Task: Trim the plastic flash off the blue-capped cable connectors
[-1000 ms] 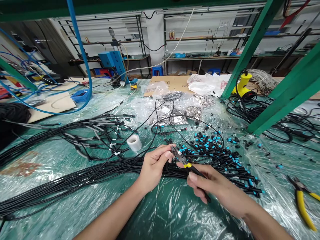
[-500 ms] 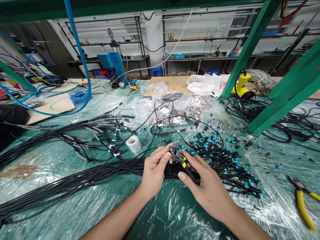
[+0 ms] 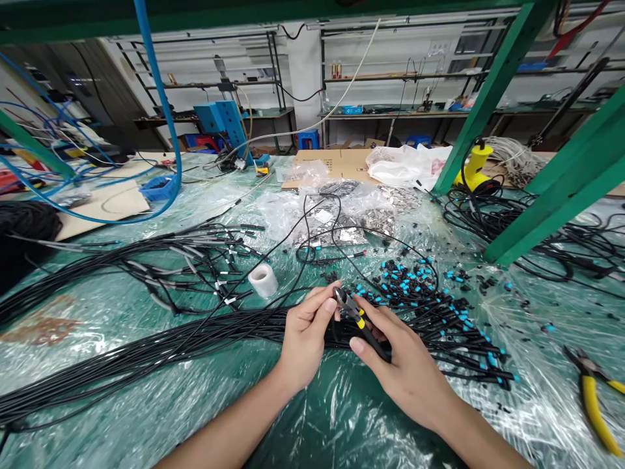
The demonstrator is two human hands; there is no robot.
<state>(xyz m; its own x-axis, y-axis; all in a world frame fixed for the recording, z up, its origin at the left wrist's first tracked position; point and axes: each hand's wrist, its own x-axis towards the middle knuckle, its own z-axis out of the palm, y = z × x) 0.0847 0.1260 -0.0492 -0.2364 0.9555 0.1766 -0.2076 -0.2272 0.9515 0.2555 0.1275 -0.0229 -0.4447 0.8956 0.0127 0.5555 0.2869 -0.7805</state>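
Between thumb and fingers, my left hand (image 3: 307,332) pinches a small dark piece, seemingly the end of a black cable; most of it is hidden. My right hand (image 3: 405,358) is closed around diagonal cutters (image 3: 361,319) with black and yellow handles. The cutters' jaws meet the piece at my left fingertips. Under and behind both hands runs a bundle of black cables (image 3: 185,342). Many of its ends, fanned out at right, carry bright blue tips (image 3: 459,312).
A roll of clear tape (image 3: 263,281) stands left of my hands. Yellow-handled pliers (image 3: 593,404) lie at right. Bags of metal parts (image 3: 336,225) sit behind. A second cable bundle (image 3: 161,254) lies at left. Green posts (image 3: 551,189) rise at right.
The whole view has shifted slightly, moving the scene a little right in the picture. Both hands keep nearly the same pose, with the cutters still at the left fingertips.
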